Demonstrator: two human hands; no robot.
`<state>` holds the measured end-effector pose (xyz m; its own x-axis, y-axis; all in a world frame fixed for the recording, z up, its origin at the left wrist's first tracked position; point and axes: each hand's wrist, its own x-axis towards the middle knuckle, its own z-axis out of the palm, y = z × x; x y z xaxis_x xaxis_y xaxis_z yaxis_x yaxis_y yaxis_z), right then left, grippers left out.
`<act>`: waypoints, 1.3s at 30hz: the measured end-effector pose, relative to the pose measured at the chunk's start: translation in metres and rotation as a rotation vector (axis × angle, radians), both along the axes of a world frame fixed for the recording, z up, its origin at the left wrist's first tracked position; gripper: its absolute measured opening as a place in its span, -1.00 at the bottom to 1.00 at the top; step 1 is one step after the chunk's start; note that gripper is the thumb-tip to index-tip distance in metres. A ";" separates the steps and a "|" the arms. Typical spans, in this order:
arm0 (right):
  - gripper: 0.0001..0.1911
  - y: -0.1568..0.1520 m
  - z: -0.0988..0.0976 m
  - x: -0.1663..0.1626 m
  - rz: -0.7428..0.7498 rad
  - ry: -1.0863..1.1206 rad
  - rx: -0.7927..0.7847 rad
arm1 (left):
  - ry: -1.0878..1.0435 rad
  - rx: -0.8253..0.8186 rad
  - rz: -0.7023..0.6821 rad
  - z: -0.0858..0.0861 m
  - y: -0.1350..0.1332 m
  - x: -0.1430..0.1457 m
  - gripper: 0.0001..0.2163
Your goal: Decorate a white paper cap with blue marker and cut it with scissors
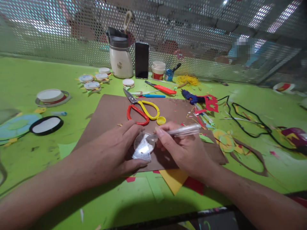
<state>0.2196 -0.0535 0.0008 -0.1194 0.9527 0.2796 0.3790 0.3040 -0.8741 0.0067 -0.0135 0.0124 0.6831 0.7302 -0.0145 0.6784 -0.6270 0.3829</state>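
Observation:
My left hand [115, 145] rests on the brown board [100, 118], thumb and fingers gripping a clear, wedge-shaped plastic piece [142, 153] with fine markings. The piece lies over a small round white disc [151, 145], partly covering it. In my right hand [184, 151] is a clear-barrelled pen [179, 130], pinched between thumb and fingers, its tip at the upper side of the disc. Just beyond my hands lie scissors [141, 108] with one red and one yellow handle, blades pointing away to the left. A small yellow cap [161, 120] sits beside the yellow handle.
Behind the board lie a red cutter [165, 89] and a blue pen [153, 95]. A glue gun [192, 96] with a black cord [230, 111] is at right. A white jug [121, 62] and phone [142, 60] stand near the mesh screen [91, 38]. Several decorated discs [92, 86] sit at left.

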 end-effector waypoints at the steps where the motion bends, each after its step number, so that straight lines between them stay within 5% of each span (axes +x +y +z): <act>1: -0.82 0.000 0.000 0.000 -0.001 -0.006 0.008 | -0.009 0.005 -0.002 0.000 0.000 0.000 -0.58; 39: -0.80 0.001 0.004 0.000 -0.025 -0.070 0.042 | -0.002 0.022 -0.019 -0.003 0.001 -0.001 -0.53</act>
